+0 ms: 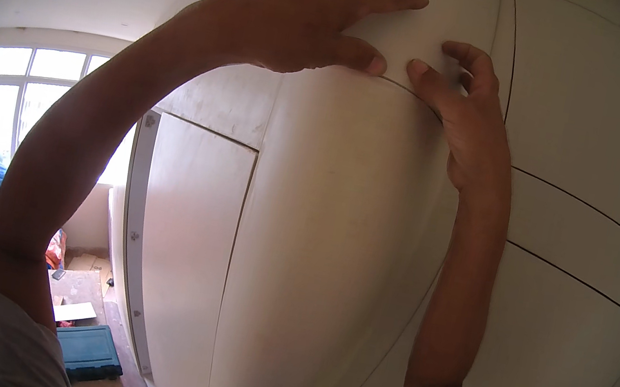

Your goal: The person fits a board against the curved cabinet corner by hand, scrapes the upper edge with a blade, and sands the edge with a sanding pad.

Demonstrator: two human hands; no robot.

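Observation:
Both my arms reach up against white cabinet panels. My left hand (324, 18) lies over the upper white panel (405, 32) with its fingers spread, and its thumb rests close to the dark seam below that panel. Just right of it, my right hand (474, 110) is bent at the fingers near the same seam. Its thumb and forefinger stand apart, and no object shows between them. Beneath both hands stretches a tall pale door panel (330, 222). Whether the right fingertips press on the upper panel is hard to make out.
More white panels with dark gaps (588, 218) stand at the right. On the left are a narrower door (193, 198) and a grey metal edge strip with holes (140, 238). Beyond, a teal toolbox (87, 352) sits on the floor, with a bright window (25, 89) behind.

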